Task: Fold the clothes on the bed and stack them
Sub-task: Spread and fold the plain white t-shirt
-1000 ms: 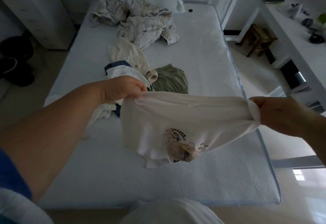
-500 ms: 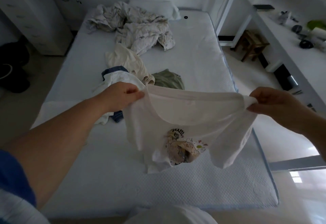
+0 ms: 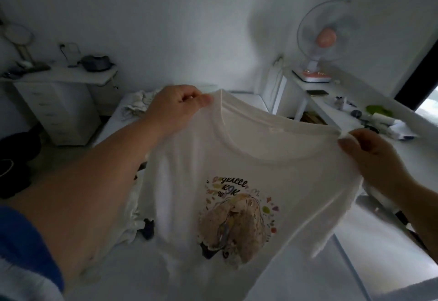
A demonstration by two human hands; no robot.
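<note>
White T-shirt stretched between both hands, shoulder line running nine to three.
Left hand and right hand each pinch a shoulder; bed lies at six.

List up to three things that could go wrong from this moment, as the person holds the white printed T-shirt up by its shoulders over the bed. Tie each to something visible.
1. The left hand and right hand only pinch the T-shirt at its shoulder edges; a pinch may slip.
2. The raised shirt hides most of the bed, so it may be laid on the loose clothes beneath.
3. One sleeve hangs bunched and may fold crookedly.
</note>
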